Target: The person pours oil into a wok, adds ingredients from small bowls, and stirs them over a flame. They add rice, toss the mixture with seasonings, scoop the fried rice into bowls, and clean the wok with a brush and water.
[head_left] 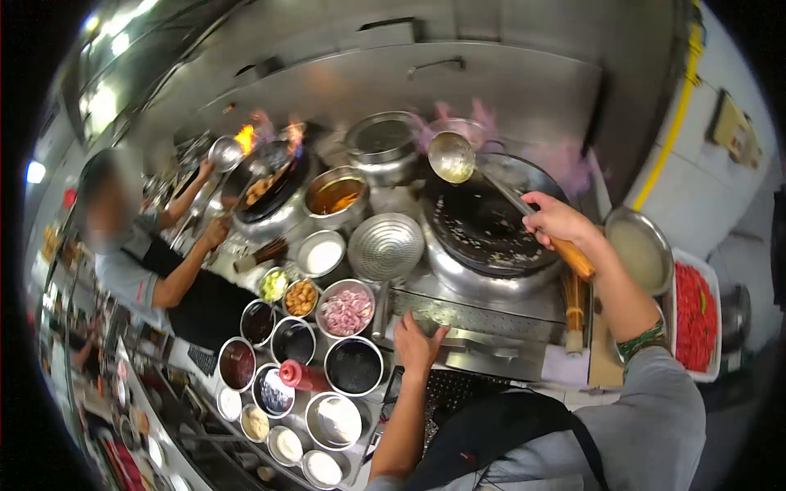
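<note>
My right hand (pixel 557 219) grips a long metal ladle (pixel 508 193) by its shaft, just above the wooden end. Its bowl, with a pale residue inside, is over the far left rim of the wok (pixel 483 225). Scattered small pale bits lie in the black wok, and flames show behind it. My left hand (pixel 419 344) hovers by the stove's front ledge, thumb apart from the fingers, holding nothing that I can see. Just left of it is the handle of a round perforated strainer (pixel 386 247).
At left, a co-worker (pixel 147 270) handles a ladle and a wok (pixel 270 180) with flames. Nearby stand a pot of orange liquid (pixel 336 193), a bowl of sliced pink pieces (pixel 345 309) and several seasoning pots. A bamboo brush (pixel 575 307) and a tray of red peppers (pixel 694 315) are at right.
</note>
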Demonstrator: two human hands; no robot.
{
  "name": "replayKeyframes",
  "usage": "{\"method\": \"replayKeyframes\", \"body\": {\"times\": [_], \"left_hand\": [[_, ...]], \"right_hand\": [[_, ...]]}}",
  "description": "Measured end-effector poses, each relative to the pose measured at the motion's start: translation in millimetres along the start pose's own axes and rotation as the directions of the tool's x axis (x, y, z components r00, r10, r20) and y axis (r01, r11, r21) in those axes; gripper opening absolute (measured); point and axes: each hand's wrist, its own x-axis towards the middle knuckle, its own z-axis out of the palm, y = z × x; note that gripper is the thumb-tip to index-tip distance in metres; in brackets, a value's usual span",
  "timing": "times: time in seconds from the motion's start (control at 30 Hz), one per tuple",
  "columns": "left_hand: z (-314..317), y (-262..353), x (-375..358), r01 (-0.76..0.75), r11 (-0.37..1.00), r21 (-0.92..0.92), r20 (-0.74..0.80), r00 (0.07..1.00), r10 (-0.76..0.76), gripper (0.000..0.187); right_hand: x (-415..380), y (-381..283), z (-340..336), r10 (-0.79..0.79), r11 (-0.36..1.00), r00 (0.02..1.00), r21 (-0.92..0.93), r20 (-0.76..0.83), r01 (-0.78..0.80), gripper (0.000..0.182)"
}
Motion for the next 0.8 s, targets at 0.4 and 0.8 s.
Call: {"method": "replayKeyframes", "body": {"times": [0.4,0.8], "left_hand": [[52,178,50,-0.537,0.841,-0.061,0.204,0.818,0.537,0.028],[22,168,55,-0.610,0.780,-0.142,0.084,0.778,0.623,0.038]], "right_hand": [[-76,96,-42,-0.166,0.916,0.942,-0.399,-0.291,0.038,0.054],[-3,103,-44,-0.084,0.703,0.994,-0.711,-0.076,0.005,0.051]]}}
